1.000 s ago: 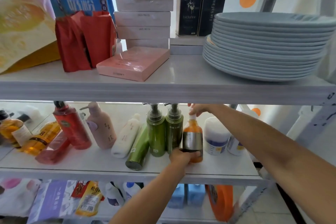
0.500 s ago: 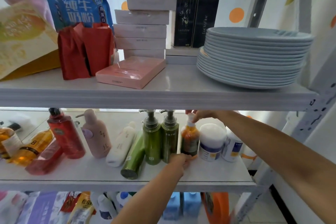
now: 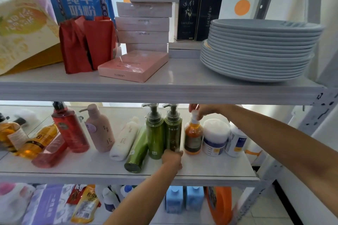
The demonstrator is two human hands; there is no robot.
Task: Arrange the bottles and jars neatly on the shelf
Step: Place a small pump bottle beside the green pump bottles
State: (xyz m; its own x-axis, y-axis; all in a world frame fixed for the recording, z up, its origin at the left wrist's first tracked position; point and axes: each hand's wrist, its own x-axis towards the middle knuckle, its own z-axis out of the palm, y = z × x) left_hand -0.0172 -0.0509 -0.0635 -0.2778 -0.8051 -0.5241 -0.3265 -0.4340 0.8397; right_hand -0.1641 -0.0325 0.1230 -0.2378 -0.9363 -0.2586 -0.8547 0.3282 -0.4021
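On the middle shelf (image 3: 210, 168) an orange bottle (image 3: 193, 134) with a white cap stands upright between the right one of two green pump bottles (image 3: 172, 129) and a white jar (image 3: 215, 136). My right hand (image 3: 204, 111) pinches its cap from above. My left hand (image 3: 172, 158) lies low on the shelf, its fingers touching the foot of that green bottle, just left of the orange bottle's base. The other green pump bottle (image 3: 155, 131) is upright. A third green bottle (image 3: 138, 151) and a white bottle (image 3: 124, 139) lean or lie to the left.
Further left stand a pink pump bottle (image 3: 100, 129) and a red bottle (image 3: 70, 128), with amber and pink bottles lying beside them. A second white jar (image 3: 236, 141) is at the right end. The upper shelf holds stacked plates (image 3: 259, 51), boxes and bags.
The orange bottle has been pushed back to stand beside the white jar. My left hand has come off its base and sits at the green bottle's foot. My right hand stays on the cap.
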